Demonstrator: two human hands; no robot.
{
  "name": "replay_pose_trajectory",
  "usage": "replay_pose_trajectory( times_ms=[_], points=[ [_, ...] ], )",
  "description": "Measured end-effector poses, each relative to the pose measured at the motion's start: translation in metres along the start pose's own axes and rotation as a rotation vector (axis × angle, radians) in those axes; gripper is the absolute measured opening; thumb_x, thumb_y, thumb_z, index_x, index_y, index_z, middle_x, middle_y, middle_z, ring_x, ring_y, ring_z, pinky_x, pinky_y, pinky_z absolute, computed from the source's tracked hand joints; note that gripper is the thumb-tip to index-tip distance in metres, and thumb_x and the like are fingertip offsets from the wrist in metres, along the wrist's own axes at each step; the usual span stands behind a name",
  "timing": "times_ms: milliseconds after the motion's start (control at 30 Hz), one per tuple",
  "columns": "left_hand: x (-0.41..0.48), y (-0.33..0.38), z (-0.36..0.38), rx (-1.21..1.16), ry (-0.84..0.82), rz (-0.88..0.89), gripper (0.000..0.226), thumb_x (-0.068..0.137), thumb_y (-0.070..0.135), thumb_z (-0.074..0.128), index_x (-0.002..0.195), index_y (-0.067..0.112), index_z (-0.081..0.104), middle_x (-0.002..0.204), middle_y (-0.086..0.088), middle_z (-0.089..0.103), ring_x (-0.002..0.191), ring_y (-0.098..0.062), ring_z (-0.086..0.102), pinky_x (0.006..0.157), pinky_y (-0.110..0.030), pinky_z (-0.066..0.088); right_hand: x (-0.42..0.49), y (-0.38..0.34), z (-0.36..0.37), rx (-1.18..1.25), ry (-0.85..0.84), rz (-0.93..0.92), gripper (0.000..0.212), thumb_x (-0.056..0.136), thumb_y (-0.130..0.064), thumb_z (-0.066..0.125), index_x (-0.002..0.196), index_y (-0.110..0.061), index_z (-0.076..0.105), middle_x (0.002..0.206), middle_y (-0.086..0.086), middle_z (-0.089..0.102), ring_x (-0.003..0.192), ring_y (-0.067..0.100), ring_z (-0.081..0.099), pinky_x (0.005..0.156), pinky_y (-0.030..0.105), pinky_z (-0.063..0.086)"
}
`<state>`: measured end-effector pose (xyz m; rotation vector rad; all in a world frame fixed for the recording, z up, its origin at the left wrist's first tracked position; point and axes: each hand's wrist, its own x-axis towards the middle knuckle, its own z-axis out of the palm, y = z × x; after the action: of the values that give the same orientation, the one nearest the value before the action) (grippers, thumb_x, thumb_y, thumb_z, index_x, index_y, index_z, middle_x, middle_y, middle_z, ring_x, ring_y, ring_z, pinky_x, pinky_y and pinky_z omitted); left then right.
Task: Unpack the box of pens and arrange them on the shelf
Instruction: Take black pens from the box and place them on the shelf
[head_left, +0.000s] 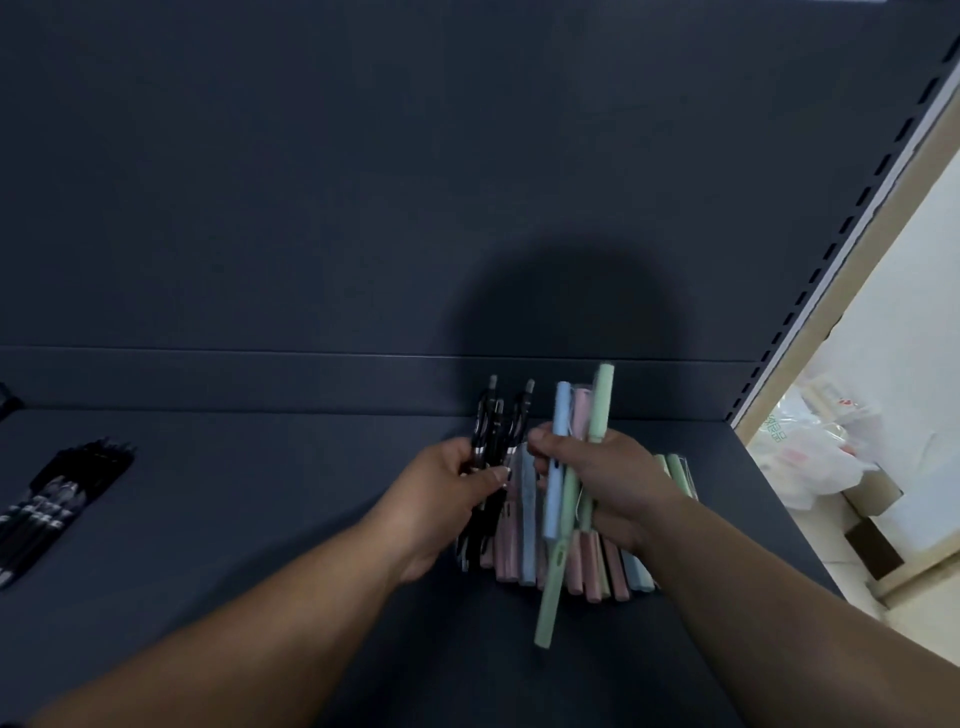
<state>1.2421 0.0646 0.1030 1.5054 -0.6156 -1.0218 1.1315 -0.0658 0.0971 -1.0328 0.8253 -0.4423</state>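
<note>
My left hand (441, 499) grips a small bunch of black click pens (496, 426), tips pointing up toward the shelf's back wall. My right hand (608, 483) holds several pastel pens (563, 467), blue, pink and green, fanned out in its fist. Under both hands a row of pastel pens (519, 540) lies on the dark shelf (260, 493), partly hidden by my hands. The two hands are almost touching above that row.
A group of black pens (47, 499) lies at the shelf's left side. The dark back panel (415, 182) rises behind. At the right, a slotted shelf upright (831, 244), a cardboard box (878, 525) and plastic bags (810, 457) sit beyond the shelf's end.
</note>
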Motion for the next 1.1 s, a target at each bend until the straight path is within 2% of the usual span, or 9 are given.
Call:
replay_pose_trajectory(
  times_ms=[133,300,433,567,667,800,933,1033,1100],
  points=[
    [0.006,0.000,-0.008,-0.055,0.111,-0.091,0.013,0.097,0.006,0.048,0.103,0.005,0.059,0.089,-0.007,0.072,0.072,-0.014,0.068,0.059,-0.026,0.053,0.001,0.002,0.000,-0.073,-0.005,0.037,0.020,0.080,-0.014,0.076,0.095,-0.002,0.068,0.077,0.009,0.072,0.069,0.018,0.069,0.063,0.033,0.057],
    [0.007,-0.008,-0.014,-0.198,0.130,-0.237,0.008,0.095,0.010,0.052,0.097,0.003,0.056,0.069,-0.005,0.066,0.055,-0.013,0.064,0.052,-0.027,0.055,0.004,0.008,0.003,-0.111,0.019,0.127,0.025,0.081,-0.003,0.072,0.103,0.005,0.064,0.101,0.023,0.070,0.084,0.033,0.070,0.071,0.042,0.059],
    [0.010,-0.025,-0.010,-0.021,0.144,-0.205,0.020,0.087,0.018,0.068,0.099,0.008,0.056,0.074,-0.001,0.065,0.063,-0.014,0.061,0.062,-0.030,0.052,0.010,0.017,0.011,-0.235,0.105,0.044,0.025,0.080,-0.004,0.074,0.101,0.001,0.063,0.102,0.023,0.068,0.095,0.037,0.067,0.085,0.049,0.056],
    [0.010,-0.031,-0.005,0.094,0.135,-0.138,0.025,0.079,0.015,0.076,0.091,0.008,0.055,0.060,0.002,0.062,0.044,-0.009,0.053,0.045,-0.024,0.043,0.013,0.018,0.014,-0.251,0.130,-0.035,0.023,0.082,-0.009,0.074,0.100,-0.002,0.062,0.100,0.019,0.068,0.087,0.029,0.068,0.079,0.043,0.058],
    [0.006,-0.033,-0.003,0.117,0.146,-0.094,0.035,0.072,0.012,0.081,0.095,0.002,0.057,0.060,0.003,0.065,0.044,-0.009,0.055,0.042,-0.020,0.042,0.016,0.017,0.014,-0.147,0.143,-0.089,0.026,0.085,-0.005,0.070,0.109,-0.002,0.060,0.102,0.018,0.070,0.093,0.030,0.067,0.085,0.047,0.056],
    [-0.003,-0.037,0.008,0.229,0.161,-0.050,0.043,0.064,0.013,0.087,0.097,0.006,0.060,0.079,-0.001,0.071,0.063,-0.008,0.066,0.055,-0.021,0.052,0.017,0.004,0.006,-0.013,0.196,-0.184,0.019,0.087,-0.003,0.066,0.102,-0.013,0.059,0.097,0.010,0.072,0.090,0.023,0.070,0.080,0.041,0.057],
    [-0.004,-0.039,0.013,0.442,0.160,-0.015,0.048,0.058,0.028,0.090,0.094,0.019,0.059,0.087,0.006,0.068,0.077,-0.006,0.064,0.062,-0.014,0.050,0.009,-0.009,-0.016,-0.313,0.220,-0.178,0.009,0.088,-0.008,0.066,0.095,-0.006,0.061,0.084,0.012,0.066,0.064,0.016,0.066,0.050,0.021,0.052],
    [-0.002,-0.039,0.014,0.592,0.117,0.021,0.041,0.061,0.035,0.087,0.085,0.026,0.054,0.081,0.014,0.062,0.071,0.002,0.057,0.053,-0.005,0.039,0.005,-0.008,-0.024,-0.384,0.185,-0.101,0.008,0.089,-0.008,0.064,0.094,-0.002,0.062,0.075,0.009,0.065,0.048,0.008,0.062,0.043,0.019,0.048],
    [-0.001,-0.039,0.015,0.670,0.111,0.044,0.037,0.066,0.038,0.083,0.085,0.026,0.053,0.083,0.011,0.061,0.070,0.000,0.055,0.050,-0.007,0.036,0.004,-0.008,-0.025,-0.356,0.192,-0.103,0.007,0.090,-0.008,0.064,0.094,-0.003,0.062,0.079,0.010,0.067,0.054,0.011,0.066,0.047,0.022,0.050]
  ],
)
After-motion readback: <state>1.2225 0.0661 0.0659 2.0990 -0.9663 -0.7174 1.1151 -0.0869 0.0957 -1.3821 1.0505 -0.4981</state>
